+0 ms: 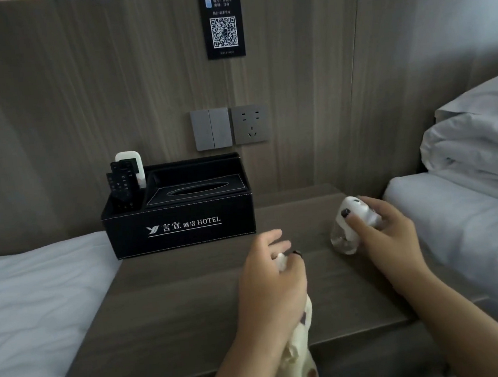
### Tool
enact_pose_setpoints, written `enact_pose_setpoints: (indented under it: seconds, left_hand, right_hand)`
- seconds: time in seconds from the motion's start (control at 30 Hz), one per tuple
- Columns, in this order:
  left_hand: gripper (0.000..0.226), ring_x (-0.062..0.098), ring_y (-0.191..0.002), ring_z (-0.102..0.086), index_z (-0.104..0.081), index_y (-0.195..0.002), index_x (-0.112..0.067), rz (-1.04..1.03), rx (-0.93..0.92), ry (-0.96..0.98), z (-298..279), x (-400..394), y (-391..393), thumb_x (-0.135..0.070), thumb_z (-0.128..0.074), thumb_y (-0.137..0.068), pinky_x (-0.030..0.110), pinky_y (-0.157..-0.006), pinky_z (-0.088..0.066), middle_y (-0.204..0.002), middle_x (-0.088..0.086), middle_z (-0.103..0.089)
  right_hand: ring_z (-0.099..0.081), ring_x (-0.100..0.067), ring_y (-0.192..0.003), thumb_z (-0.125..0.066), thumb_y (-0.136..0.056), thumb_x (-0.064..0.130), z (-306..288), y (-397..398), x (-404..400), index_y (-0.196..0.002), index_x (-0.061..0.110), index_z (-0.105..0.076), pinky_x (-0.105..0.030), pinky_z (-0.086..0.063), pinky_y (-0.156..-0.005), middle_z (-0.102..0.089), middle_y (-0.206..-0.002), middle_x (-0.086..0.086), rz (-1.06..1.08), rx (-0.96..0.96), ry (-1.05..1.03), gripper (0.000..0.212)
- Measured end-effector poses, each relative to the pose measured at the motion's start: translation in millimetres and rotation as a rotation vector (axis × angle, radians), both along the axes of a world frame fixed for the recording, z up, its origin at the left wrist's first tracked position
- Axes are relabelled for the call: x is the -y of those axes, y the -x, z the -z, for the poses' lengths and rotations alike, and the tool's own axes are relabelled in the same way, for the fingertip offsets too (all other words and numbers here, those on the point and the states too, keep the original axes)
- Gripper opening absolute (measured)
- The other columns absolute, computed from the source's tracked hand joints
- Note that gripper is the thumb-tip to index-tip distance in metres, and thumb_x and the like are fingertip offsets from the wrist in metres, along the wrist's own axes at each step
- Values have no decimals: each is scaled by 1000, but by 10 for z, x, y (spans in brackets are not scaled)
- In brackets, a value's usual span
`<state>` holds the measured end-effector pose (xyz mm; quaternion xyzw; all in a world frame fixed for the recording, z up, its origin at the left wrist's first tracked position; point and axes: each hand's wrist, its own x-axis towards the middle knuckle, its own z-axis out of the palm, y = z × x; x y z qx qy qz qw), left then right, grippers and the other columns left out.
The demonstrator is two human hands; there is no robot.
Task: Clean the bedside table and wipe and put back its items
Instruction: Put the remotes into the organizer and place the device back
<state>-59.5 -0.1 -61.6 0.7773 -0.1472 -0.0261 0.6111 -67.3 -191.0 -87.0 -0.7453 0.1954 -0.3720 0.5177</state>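
The brown wooden bedside table [174, 311] fills the middle of the head view. At its back left stands a black hotel organiser box [184, 225] with a tissue slot and several remotes [125, 185] upright in its left compartment. My left hand [268, 280] hovers over the table's middle, closed on a cream cloth with brown dots [297, 357] that hangs down below the wrist. My right hand [383, 233] grips a small clear spray bottle with a white head [347, 227], tilted, its base close to the table top at the right.
White beds flank the table, one at the left [35, 315] and one at the right [473, 227] with folded bedding piled on it. On the wood wall behind are a grey switch [211, 128], a socket [250, 123] and a black QR sign [223, 22].
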Motion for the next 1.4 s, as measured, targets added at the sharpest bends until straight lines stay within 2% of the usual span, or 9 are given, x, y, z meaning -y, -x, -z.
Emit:
enact_pose_setpoints:
  seconds: [0.13, 0.3, 0.57, 0.7, 0.8, 0.97, 1.17, 1.3, 1.4]
  left_hand:
    - [20, 4, -92, -63, -56, -111, -46, 98, 23, -24, -16, -177, 82, -44, -57, -91, 27, -60, -49, -106, -21, -66]
    - [50, -13, -90, -64, -51, -116, -51, 281, -90, 100, -58, -422, 245, -61, -61, -69, 10, -64, -47, -98, -26, -70]
    - [43, 12, -94, -70, -63, -119, -27, 145, -108, 435, -138, -769, 20, -28, -74, -78, 25, -81, -52, -100, -3, -75]
    - [41, 25, -63, -60, -71, -97, -7, 210, -475, 841, -255, -917, -187, -40, -65, -75, 34, -62, -47, -75, 13, -63]
    - [44, 25, -49, -59, -76, -71, -4, 212, -548, 914, -316, -995, -307, -44, -58, -77, 28, -48, -50, -61, 16, -62]
    - [48, 22, -52, -56, -67, -96, 0, 139, -542, 961, -281, -1000, -559, -44, -53, -86, 30, -58, -50, -66, 12, -55]
    - [49, 23, -52, -56, -71, -84, -6, 204, -564, 981, -266, -1034, -817, -50, -50, -84, 31, -58, -46, -63, 11, -54]
    - [60, 23, -53, -58, -68, -97, -2, 166, -528, 943, -274, -1060, -1001, -55, -43, -88, 30, -56, -50, -63, 12, -58]
    - [50, 22, -62, -63, -62, -110, -8, 16, -520, 910, -264, -1099, -1130, -51, -41, -95, 29, -57, -54, -77, 10, -74]
  right_hand:
    - [-70, -25, -92, -62, -91, 20, -205, 237, -308, -103, 22, -70, -44, -59, -78, -72, -99, -7, -297, 152, -365, 15]
    - [-70, -24, -87, -63, -77, 27, -391, 435, -787, -114, 13, -66, -34, -56, -68, -71, -100, -14, -578, 223, -442, 40]
    - [-63, -6, -110, -67, -83, 18, -737, 347, -1134, -126, 25, -60, -28, -51, -94, -70, -114, 8, -692, 54, 15, 44]
    - [-62, -3, -108, -69, -83, 4, -1009, 135, -1225, -139, 31, -46, -21, -51, -90, -61, -122, 8, -818, -4, 242, 66]
    - [-62, -10, -111, -73, -82, 9, -1152, -84, -1311, -141, 44, -38, -31, -53, -92, -48, -133, 11, -877, -52, 388, 78]
    - [-59, -4, -112, -72, -82, 11, -1469, -532, -1329, -138, 55, -37, -31, -52, -97, -45, -137, 22, -875, -279, 731, 79]
    - [-65, -5, -103, -79, -76, 15, -1684, -920, -1402, -124, 49, -54, -25, -53, -88, -60, -124, 21, -979, -342, 745, 64]
    - [-71, -23, -95, -80, -72, 12, -1659, -1164, -1413, -123, 39, -62, -36, -58, -86, -65, -119, 12, -1003, -311, 634, 60]
    - [-73, -17, -84, -78, -73, 7, -1709, -1365, -1509, -122, 31, -64, -32, -60, -76, -66, -114, 7, -907, -222, 505, 56]
